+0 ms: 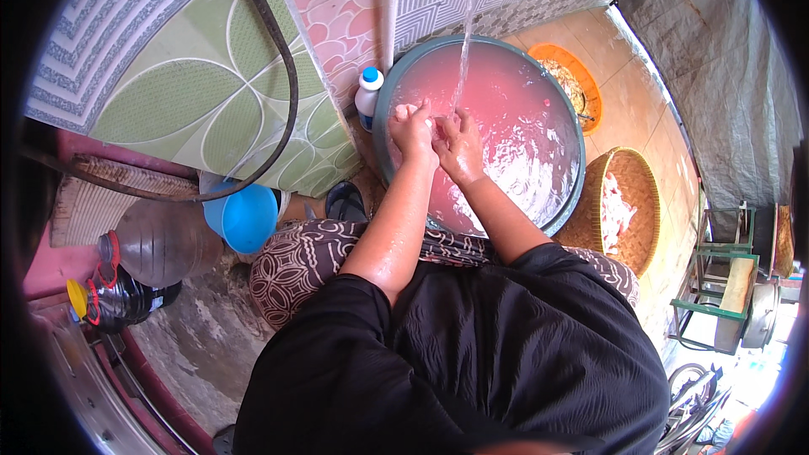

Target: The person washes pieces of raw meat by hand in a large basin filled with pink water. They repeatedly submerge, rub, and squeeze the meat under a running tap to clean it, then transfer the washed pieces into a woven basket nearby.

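A wide grey-blue basin [580, 177] of reddish, cloudy water [514, 101] stands in front of my knees. From above, a thin stream of water [465, 50] falls just beyond my hands. Over the left part of the basin, my left hand [411, 128] is closed with curled fingers; whatever it may hold is hidden. My right hand [461, 150] meets it on the right, with bent fingers apart and nothing visible in them. Both forearms look wet. Beside the basin on the right, a woven basket [643, 211] holds pale pink pieces [615, 211] that look like raw meat.
A white bottle with a blue cap [367, 101] stands between basin and tiled wall. An orange bowl [595, 97] with pale scraps sits at the far right. To my left are a blue pail [250, 219], a large clear jug [164, 240] and a hanging dark hose [291, 84].
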`<state>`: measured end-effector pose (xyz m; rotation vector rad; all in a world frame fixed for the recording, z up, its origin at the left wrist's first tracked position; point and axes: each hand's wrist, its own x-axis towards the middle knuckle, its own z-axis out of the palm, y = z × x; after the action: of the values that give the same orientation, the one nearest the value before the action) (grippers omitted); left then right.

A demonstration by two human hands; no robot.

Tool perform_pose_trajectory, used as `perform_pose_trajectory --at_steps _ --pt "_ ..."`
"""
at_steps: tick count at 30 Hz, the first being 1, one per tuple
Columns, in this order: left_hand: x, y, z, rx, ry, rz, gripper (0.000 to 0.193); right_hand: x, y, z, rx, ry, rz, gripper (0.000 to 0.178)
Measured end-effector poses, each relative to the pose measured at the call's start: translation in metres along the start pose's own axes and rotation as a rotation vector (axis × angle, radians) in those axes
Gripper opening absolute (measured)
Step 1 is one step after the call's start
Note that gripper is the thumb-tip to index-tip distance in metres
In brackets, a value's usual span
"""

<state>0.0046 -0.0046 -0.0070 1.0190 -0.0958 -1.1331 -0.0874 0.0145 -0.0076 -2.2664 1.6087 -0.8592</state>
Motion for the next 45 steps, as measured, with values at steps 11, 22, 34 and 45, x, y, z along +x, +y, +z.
perform_pose_trajectory --at_steps 11,22,34,45 --pt "0.000 0.002 -0.001 -0.088 0.051 -0.112 0.023 0.009 0.004 0.008 0.946 -0.257 0.392 0.021" --pt "-0.012 0.013 0.012 -0.220 0.093 -0.227 0.024 0.016 0.008 0.003 1.108 -0.319 0.452 0.011" --pt "-0.001 0.020 0.020 -0.244 0.102 -0.006 0.021 0.002 0.017 -0.005 1.070 -0.238 0.439 0.004" --pt "-0.004 0.018 0.016 -0.125 0.036 -0.044 0.020 0.019 0.005 -0.014 0.497 -0.298 0.363 0.032"
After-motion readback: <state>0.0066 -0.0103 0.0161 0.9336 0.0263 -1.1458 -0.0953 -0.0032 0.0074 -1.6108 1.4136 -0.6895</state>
